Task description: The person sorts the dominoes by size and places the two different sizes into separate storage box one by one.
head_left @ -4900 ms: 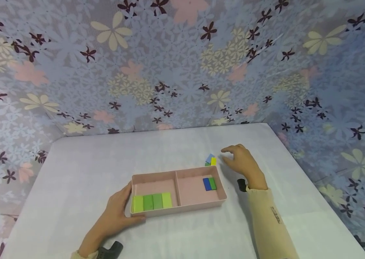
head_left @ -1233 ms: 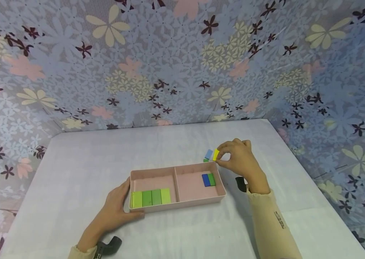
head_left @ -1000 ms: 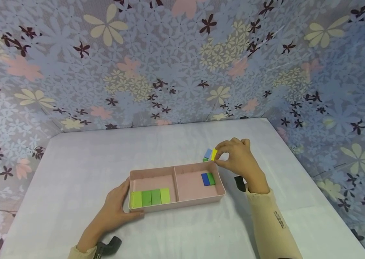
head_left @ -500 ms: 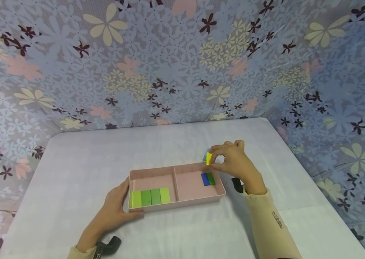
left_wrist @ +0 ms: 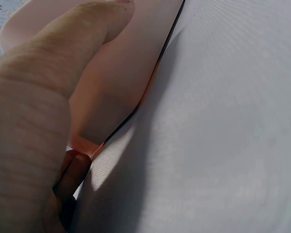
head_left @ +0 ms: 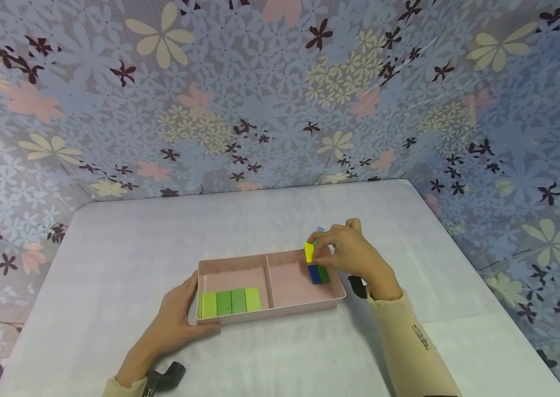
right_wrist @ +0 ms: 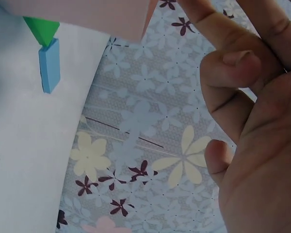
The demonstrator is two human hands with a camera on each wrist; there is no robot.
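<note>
A pink two-compartment box (head_left: 289,317) lies on the white table. My left hand (head_left: 175,317) grips its left end, the thumb along the front wall; in the left wrist view the thumb (left_wrist: 87,29) lies against the pink wall. My right hand (head_left: 351,253) pinches a yellow block (head_left: 309,252) between thumb and index finger, over the back of the right compartment. Below it, a dark blue block (head_left: 315,274) and a green block (head_left: 326,275) lie side by side. In the left compartment, several yellow-green and green blocks (head_left: 231,302) form a row along the front wall.
Behind the box, a light blue block (head_left: 320,229) is mostly hidden by my right hand in the head view. The right wrist view shows this light blue block (right_wrist: 50,68) touching a green block (right_wrist: 42,30). Flower-patterned cloth (head_left: 275,110) walls the table's back and sides.
My right hand has taken hold of the yellow block behind the box and carried it left and toward me, over the right compartment. The left hand stays on the box.
</note>
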